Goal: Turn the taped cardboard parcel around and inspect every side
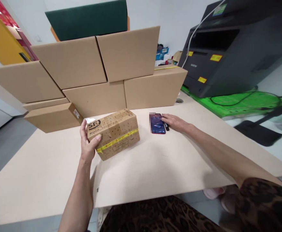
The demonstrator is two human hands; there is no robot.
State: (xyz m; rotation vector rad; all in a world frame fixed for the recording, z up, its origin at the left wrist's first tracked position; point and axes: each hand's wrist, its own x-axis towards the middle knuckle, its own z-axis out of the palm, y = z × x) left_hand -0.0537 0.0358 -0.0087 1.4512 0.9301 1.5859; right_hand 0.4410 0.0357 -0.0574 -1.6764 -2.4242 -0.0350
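Note:
A small brown cardboard box [118, 130] with dark SF print and a yellow tape strip is tilted above the table, at centre left. My left hand [87, 143] grips its left end, thumb on the near side and fingers behind. Farther right, a phone [157, 124] with its screen lit lies on the table. My right hand [175, 122] reaches to the phone's right edge, its fingers closed over the top of a slim black object [166, 126] beside the phone. The fingers hide part of this object, so its kind is unclear.
Plain cardboard boxes [95, 98] are stacked along the table's far side, a dark green box [90, 21] on top. A large black printer [218, 61] stands at right on a green surface [242, 103]. The pale table [136, 177] ends near my lap.

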